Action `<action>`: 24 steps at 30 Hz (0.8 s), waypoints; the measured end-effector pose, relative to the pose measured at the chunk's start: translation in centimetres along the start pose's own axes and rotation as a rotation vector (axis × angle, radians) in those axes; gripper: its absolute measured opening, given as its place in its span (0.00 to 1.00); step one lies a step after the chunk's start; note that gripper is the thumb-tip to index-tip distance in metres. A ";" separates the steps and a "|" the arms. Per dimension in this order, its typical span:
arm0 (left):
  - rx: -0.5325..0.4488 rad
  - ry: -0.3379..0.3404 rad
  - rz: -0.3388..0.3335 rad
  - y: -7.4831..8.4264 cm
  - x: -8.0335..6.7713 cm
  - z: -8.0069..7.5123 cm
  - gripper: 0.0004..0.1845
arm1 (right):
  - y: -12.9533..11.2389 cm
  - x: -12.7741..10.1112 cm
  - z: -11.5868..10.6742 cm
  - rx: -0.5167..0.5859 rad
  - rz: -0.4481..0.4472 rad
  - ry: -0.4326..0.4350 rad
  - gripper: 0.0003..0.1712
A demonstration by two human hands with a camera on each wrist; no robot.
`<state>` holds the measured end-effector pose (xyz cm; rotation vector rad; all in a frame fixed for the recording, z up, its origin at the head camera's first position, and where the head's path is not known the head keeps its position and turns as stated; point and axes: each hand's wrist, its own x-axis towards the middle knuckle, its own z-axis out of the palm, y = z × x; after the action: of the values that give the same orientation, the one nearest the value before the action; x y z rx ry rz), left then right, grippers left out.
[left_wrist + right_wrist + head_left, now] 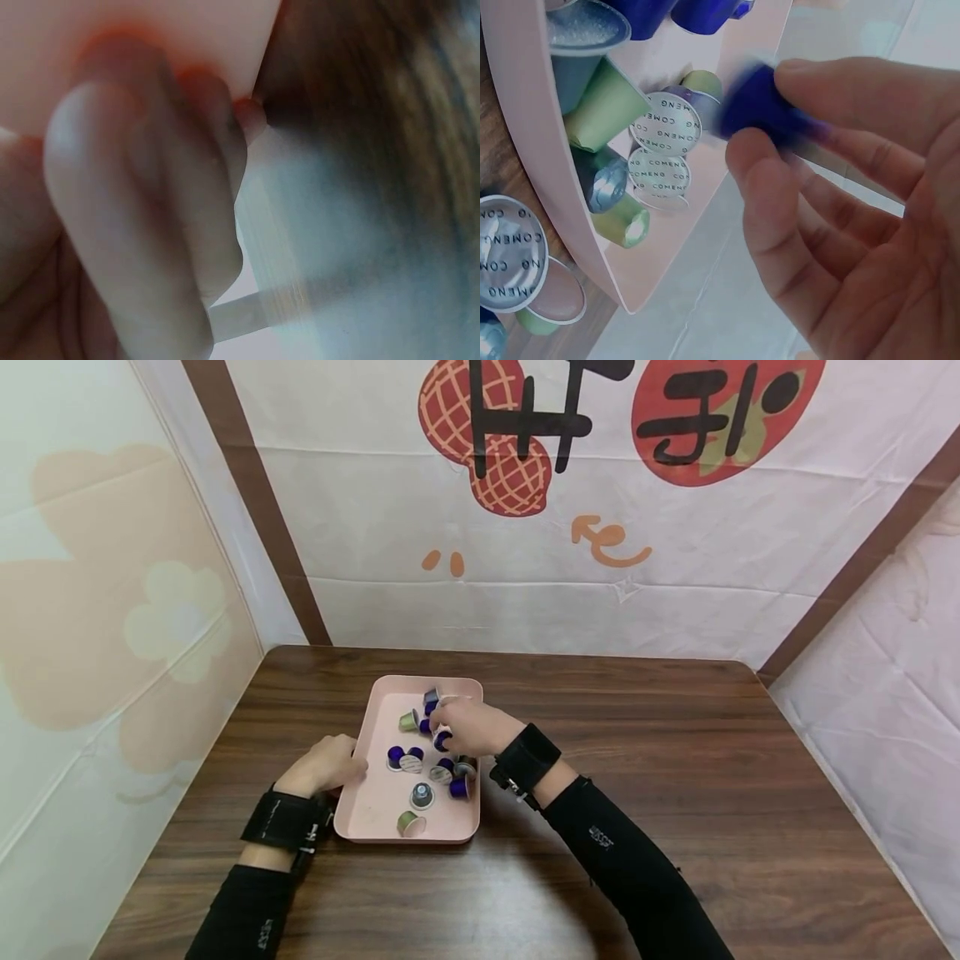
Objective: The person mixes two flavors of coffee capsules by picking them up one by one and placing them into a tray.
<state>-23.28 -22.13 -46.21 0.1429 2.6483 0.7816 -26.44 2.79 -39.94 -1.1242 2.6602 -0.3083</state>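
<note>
My right hand (471, 724) is over the far half of the pink tray (372, 810), fingers curled, pinching a dark blue capsule (441, 741) between thumb and fingertips. In the right wrist view that blue capsule (761, 105) is blurred, held at the tips of my fingers (855, 94), lifted clear of the tray floor. Right hand (855, 217) otherwise loosely curled, palm toward the wrist camera.

My left hand (324, 766) rests on the tray's left rim, fingers curled against the edge. Left wrist view is mostly blur: fingers (127, 225) pressed up to the pink tray wall (150, 45); can't tell if they wrap the rim or just press on it.

The tray sits on a dark wooden table (675, 777), near its middle, a bit left. Loose capsules lie inside it: two purple ones with foil lids (405, 758) mid-tray, a green one (408, 721) toward the far end, a grey-blue one upright (422, 794), another green one (410, 823) by the near rim, a purple one (460, 787) by the right wall. Wrist view shows foil lids printed with lettering (665, 133) and a green capsule on its side (600, 105).

Black wrist straps and black sleeves on both arms. Printed white cloth walls round the table.
</note>
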 end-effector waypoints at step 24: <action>-0.015 -0.011 0.007 0.0 0.3 -0.1 0.12 | 6.8 -5.7 -1.5 -0.010 0.021 0.079 0.08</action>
<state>-23.57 -22.11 -46.22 0.1527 2.6319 0.8008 -27.58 11.68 -39.66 -1.1076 2.7434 -0.3428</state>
